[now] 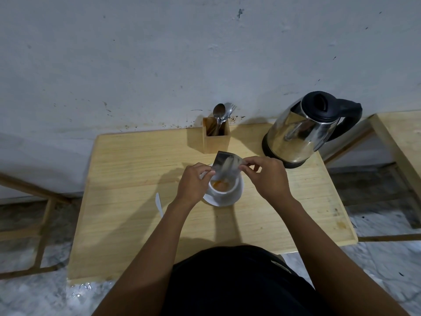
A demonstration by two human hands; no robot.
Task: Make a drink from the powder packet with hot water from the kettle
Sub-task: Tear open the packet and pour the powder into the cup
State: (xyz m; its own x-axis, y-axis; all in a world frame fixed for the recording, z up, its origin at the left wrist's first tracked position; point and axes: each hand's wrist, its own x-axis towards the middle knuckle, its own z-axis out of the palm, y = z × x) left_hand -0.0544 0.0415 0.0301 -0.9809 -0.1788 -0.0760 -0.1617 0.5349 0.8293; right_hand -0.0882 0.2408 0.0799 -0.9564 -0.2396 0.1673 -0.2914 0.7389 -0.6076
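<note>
A silver powder packet [227,166] is held tilted, mouth down, over a white cup [224,192]. My left hand [193,182] pinches its left edge and my right hand [267,176] pinches its right edge. Orange powder [220,184] lies inside the cup, which stands on a white saucer [227,202] in the middle of the wooden table [127,201]. A steel kettle [303,131] with a black lid and handle stands at the back right, a little beyond my right hand.
A wooden holder [216,137] with spoons and a fork stands behind the cup, against the wall. A torn white strip [158,202] lies on the table left of the saucer. Wooden furniture frames flank the table on both sides.
</note>
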